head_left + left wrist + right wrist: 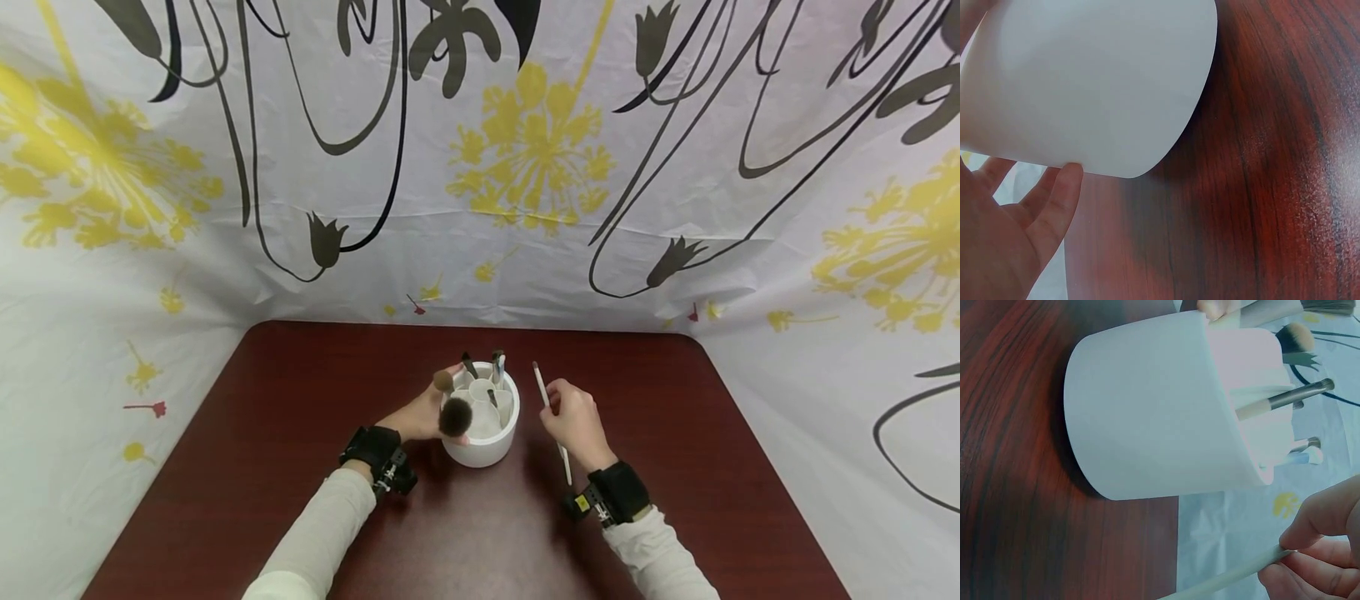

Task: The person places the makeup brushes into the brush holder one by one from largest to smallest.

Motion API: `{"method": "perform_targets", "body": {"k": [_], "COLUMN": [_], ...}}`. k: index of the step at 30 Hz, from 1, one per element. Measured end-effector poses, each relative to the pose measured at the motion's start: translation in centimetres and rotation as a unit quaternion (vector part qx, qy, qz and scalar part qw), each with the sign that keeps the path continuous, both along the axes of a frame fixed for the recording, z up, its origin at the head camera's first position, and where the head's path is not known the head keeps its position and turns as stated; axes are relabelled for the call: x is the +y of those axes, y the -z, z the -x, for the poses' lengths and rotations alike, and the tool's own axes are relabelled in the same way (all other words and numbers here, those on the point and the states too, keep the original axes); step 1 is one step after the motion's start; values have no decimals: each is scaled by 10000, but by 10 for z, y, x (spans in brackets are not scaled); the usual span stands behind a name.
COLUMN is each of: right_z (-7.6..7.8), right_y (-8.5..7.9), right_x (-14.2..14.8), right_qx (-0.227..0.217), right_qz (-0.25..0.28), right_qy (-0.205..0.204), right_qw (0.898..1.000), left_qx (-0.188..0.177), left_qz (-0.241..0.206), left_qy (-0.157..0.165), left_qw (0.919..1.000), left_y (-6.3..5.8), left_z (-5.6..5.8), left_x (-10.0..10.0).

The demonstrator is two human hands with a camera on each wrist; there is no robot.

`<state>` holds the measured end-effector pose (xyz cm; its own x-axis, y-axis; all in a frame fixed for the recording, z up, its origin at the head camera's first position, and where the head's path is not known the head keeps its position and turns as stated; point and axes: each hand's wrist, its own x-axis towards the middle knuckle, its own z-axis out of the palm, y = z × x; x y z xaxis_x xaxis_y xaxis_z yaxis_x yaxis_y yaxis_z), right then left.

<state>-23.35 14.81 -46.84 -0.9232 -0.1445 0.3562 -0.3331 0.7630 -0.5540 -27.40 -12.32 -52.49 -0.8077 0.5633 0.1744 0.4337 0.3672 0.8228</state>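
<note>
A white round brush holder (pixel 480 455) with inner compartments stands on the table, several makeup brushes sticking up from it. My left hand (pixel 420 415) holds its left side, thumb at the front and fingers round the back. In the left wrist view, fingertips (pixel 1071 172) touch the holder's smooth wall (pixel 1104 94). To the right of the holder, my right hand (pixel 579 423) pinches a slim white makeup brush (pixel 542 385) between thumb and fingers. Its pale handle (pixel 1229 579) slants down out of the right wrist view.
A large fluffy brush (pixel 455 417) and a smaller tan one (pixel 443 382) lean out over the holder's left rim. Thinner brushes (pixel 1300 395) rise from other compartments. The dark red wooden table (pixel 300 392) ends at a patterned white cloth (pixel 420 275) behind.
</note>
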Motion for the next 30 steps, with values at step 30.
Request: {"method": "perform_targets", "body": {"k": [30], "right_z": [-10], "right_y": [-30], "right_x": [-4], "right_qx": [440], "right_qz": [149], "right_qy": [-383], "right_qw": [9982], "left_qx": [77], "left_qz": [-98], "left_qy": [6], "left_qw": [9999], "left_y": [-1], "left_z": [-3], "left_x": [0]}}
